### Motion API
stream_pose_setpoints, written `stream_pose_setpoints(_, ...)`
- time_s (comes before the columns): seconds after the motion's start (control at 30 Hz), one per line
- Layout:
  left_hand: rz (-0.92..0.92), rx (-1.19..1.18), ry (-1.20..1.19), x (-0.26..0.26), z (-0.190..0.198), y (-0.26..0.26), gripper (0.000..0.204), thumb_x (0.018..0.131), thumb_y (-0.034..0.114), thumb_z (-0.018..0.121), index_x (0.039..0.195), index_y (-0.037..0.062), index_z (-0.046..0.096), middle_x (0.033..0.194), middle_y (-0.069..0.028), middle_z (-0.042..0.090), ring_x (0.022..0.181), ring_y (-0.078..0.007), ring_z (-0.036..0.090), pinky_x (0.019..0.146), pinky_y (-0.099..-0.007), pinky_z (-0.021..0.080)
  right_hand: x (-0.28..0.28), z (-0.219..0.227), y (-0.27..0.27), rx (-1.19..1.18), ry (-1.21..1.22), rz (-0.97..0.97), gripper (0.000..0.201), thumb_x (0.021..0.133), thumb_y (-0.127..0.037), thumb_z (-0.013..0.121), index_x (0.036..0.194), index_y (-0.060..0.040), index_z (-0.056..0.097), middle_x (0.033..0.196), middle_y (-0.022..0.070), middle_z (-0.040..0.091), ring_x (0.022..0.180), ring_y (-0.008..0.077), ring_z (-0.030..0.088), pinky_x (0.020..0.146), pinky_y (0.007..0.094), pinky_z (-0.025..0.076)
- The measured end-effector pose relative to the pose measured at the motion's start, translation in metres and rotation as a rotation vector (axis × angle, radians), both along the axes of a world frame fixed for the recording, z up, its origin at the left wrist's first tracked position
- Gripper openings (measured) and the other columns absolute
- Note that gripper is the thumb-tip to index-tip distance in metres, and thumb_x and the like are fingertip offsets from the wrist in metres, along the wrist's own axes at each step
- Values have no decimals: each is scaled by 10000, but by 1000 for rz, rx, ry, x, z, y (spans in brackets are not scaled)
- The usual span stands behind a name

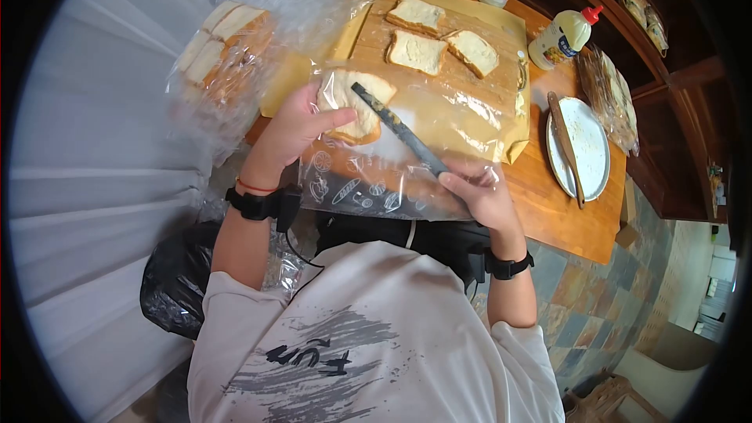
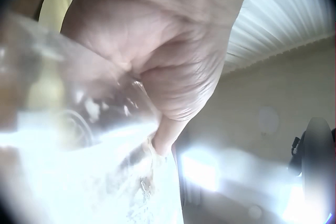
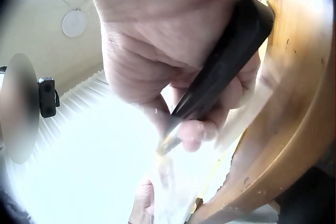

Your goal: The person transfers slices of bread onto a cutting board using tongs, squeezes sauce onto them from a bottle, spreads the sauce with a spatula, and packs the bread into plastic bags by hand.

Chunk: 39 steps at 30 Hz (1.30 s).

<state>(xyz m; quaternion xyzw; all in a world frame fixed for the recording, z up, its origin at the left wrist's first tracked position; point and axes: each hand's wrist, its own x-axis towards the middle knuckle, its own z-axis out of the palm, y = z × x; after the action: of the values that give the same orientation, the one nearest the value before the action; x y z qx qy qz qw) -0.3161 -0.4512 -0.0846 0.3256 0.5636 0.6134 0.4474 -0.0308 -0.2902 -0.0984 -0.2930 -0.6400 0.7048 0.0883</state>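
My left hand (image 1: pixel 301 125) pinches a slice of bread (image 1: pixel 362 127), its thumb across the top face. Clear plastic bag film (image 1: pixel 360 188) printed with white food drawings spreads below the slice and between both hands; in the left wrist view the film (image 2: pixel 113 103) lies along the palm. With my right hand (image 1: pixel 482 192) I hold a long dark knife-like utensil (image 1: pixel 407 137), smeared with food, its far end over the bread. Its thick black handle (image 3: pixel 226 50) passes under the palm in the right wrist view. Glare hides the bread in both wrist views.
Three bread slices (image 1: pixel 417 52) lie on a wooden board (image 1: pixel 376 47) over brown paper. Bagged loaf pieces (image 1: pixel 227 47) sit at the left. Two sauce bottles (image 1: pixel 560 39) stand at the back right, near a white plate (image 1: pixel 591 141) with a wooden utensil (image 1: pixel 565 145) across it.
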Motion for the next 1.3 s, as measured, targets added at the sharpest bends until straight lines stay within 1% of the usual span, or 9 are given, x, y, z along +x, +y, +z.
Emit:
stream_pose_setpoints(0.13, -64, -137, -18, 0, 8, -1, 407, 977, 93, 707, 1342, -36, 581, 1206, -63, 703, 1045, -131, 693, 886, -273, 579, -2, 1, 3, -3, -6, 38, 156, 969, -116, 737, 1071, -7, 783, 679, -85, 543, 604, 5, 430, 522, 214, 308)
stream_pose_setpoints(0.23, 68, -11, -54, 0, -8, 4, 401, 972, 97, 717, 1331, -31, 594, 1196, -70, 705, 1015, -126, 702, 818, -261, 597, 3, -2, 14, 104, 5, 108, 168, 979, -127, 728, 1077, -1, 780, 694, -77, 559, 611, 9, 441, 530, 215, 329)
stream_pose_setpoints(0.47, 70, -58, -36, -7, -9, 7, 391, 976, 128, 714, 1313, -40, 610, 1169, -86, 711, 979, -108, 689, 848, -271, 572, 27, 4, 34, -1, -32, 151, 198, 994, -153, 713, 1092, 12, 763, 752, -47, 631, 604, 21, 477, 540, 216, 389)
stream_pose_setpoints(0.53, 110, -187, 140, -20, -11, 8, 397, 972, 166, 719, 1288, -54, 625, 1118, -91, 724, 954, -111, 685, 855, -275, 561, 35, 7, 39, 32, -162, 155, 205, 1002, -173, 706, 1082, 8, 757, 773, -32, 661, 589, 28, 502, 533, 215, 413)
stream_pose_setpoints(0.77, 142, -261, 272, -48, -7, 14, 406, 954, 196, 730, 1254, -64, 645, 1080, -104, 736, 931, -145, 695, 843, -304, 552, 71, -1, 48, 47, -271, -19, 215, 1013, -198, 694, 1039, 9, 747, 775, -16, 673, 582, 37, 530, 519, 217, 418)
stream_pose_setpoints(0.83, 161, -457, 515, -48, 1, 19, 448, 926, 231, 761, 1255, -49, 644, 1112, -126, 733, 961, -172, 698, 859, -333, 552, 80, -4, 50, 60, -257, -48, 229, 1016, -206, 692, 1046, 16, 740, 771, -6, 669, 580, 42, 533, 519, 223, 424)
stream_pose_setpoints(0.93, 232, -403, 738, -80, -34, 15, 496, 900, 269, 791, 1253, -44, 640, 1135, -149, 731, 1003, -207, 698, 874, -353, 550, 94, -9, 52, 66, -211, -107, 234, 1025, -207, 683, 1052, 20, 732, 768, 6, 667, 580, 55, 545, 517, 235, 427)
stream_pose_setpoints(1.07, 359, -432, 753, -67, -12, 21, 536, 882, 302, 811, 1233, -61, 629, 1126, -158, 729, 1026, -241, 694, 887, -371, 549, 102, -2, 56, 98, -213, -188, 252, 1035, -217, 670, 1021, 30, 719, 769, 16, 668, 577, 74, 560, 521, 246, 434)
stream_pose_setpoints(1.3, 493, -388, 1203, -34, 13, 30, 266, 980, 278, 670, 1050, 25, 710, 974, -185, 726, 935, -376, 691, 802, -431, 541, 91, 11, 71, 172, -271, -356, 336, 1053, -267, 637, 961, 50, 699, 724, 40, 645, 560, 113, 594, 536, 263, 492)
